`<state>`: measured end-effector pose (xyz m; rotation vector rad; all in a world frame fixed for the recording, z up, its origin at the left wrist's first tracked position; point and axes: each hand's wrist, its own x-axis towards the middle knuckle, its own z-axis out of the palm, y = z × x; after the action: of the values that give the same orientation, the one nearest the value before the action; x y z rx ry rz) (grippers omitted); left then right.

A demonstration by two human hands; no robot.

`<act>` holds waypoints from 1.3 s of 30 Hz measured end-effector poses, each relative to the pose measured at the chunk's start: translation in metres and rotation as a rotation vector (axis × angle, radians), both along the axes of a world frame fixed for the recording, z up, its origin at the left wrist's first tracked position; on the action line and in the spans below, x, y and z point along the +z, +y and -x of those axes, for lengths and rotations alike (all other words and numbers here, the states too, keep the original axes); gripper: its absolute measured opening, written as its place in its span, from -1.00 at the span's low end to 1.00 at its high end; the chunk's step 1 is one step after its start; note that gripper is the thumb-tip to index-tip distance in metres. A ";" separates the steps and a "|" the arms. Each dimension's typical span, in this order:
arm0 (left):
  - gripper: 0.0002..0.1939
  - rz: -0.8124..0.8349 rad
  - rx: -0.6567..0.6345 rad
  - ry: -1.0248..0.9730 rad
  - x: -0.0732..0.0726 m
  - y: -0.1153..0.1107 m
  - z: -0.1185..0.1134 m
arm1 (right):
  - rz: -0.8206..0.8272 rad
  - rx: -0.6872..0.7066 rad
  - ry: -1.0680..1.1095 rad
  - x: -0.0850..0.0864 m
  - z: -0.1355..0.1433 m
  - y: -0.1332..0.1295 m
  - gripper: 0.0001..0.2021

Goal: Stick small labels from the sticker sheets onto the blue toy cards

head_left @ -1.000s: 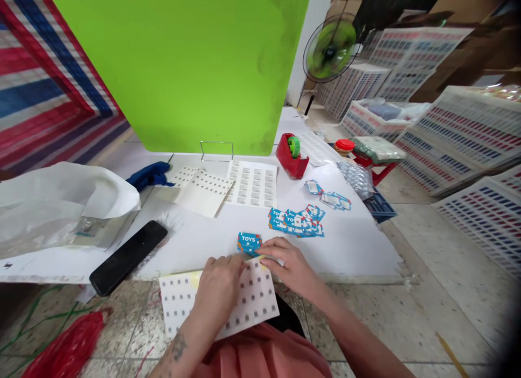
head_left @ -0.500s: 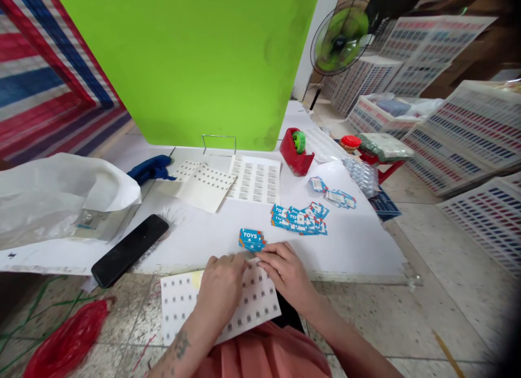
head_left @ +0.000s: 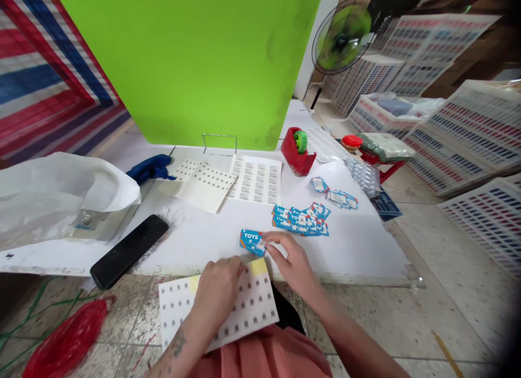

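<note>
My left hand [head_left: 217, 288] is closed on the upper edge of a white sticker sheet [head_left: 252, 302] printed with rows of small dark squares. The sheet slopes over my lap at the table's front edge, and its top right corner shows a bare yellowish patch. Just beyond it lies a blue card [head_left: 249, 238] marked TOYS. At the card's right end, my right hand [head_left: 291, 261] pinches a small pale sticker [head_left: 261, 245] between thumb and index finger, against the card. Farther right, a spread of similar blue cards [head_left: 299, 219] overlaps on the table.
A black phone [head_left: 129, 250] and a white plastic bag [head_left: 65, 196] lie left. More label sheets [head_left: 258, 180], a red tape dispenser [head_left: 297, 152] and more cards [head_left: 342, 199] lie farther back. A green board [head_left: 187, 68] stands behind. White crates [head_left: 459, 133] are stacked right.
My right hand has left the sheet's top right corner and moved up to the blue card with a small sticker. A yellowish patch now shows there. My left hand and the sheet shifted slightly left.
</note>
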<state>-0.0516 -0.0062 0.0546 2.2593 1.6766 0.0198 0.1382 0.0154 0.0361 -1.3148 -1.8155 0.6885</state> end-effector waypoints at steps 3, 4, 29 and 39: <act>-0.75 0.016 -0.030 -0.003 -0.001 -0.004 0.002 | -0.014 0.121 -0.177 -0.004 0.001 0.019 -0.44; -0.75 0.020 -0.038 -0.002 0.000 -0.005 0.003 | -0.015 0.178 -0.234 -0.005 0.002 0.023 -0.30; -0.79 -0.156 -0.114 -0.282 -0.027 0.016 0.001 | 0.023 0.305 -0.212 -0.026 -0.006 0.044 -0.20; -0.86 -0.076 -0.161 -0.330 -0.015 0.011 -0.004 | 0.083 0.320 -0.177 -0.020 -0.011 0.047 -0.22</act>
<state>-0.0480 0.0053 0.0400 2.2880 1.3418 0.4019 0.1492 0.0621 0.0157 -1.1796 -2.1910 0.8467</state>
